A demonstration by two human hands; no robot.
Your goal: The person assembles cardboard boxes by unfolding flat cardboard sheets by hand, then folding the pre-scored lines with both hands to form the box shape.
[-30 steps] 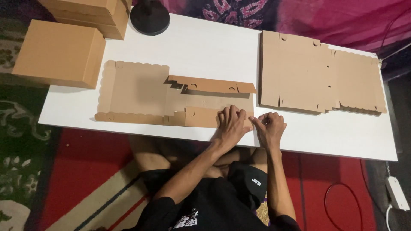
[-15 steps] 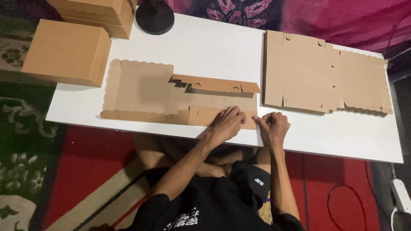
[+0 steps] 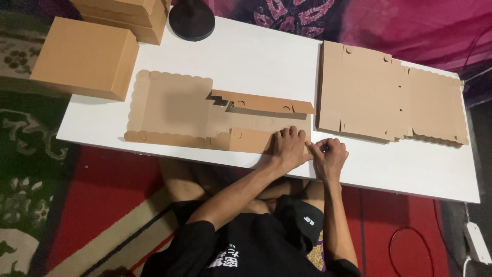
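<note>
Two hands meet at the near right corner of a flat brown cardboard box blank on our white counter. Our left hand presses open-palmed on its matte folded flap; our right hand pinches the edge. Scalloped-edged, it stretches leftward away from both.

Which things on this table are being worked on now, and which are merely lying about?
In use: left hand, right hand, flat cardboard box blank being folded.

Lying about: stack of unfolded blanks, finished boxes, black round lamp base, white table.
</note>
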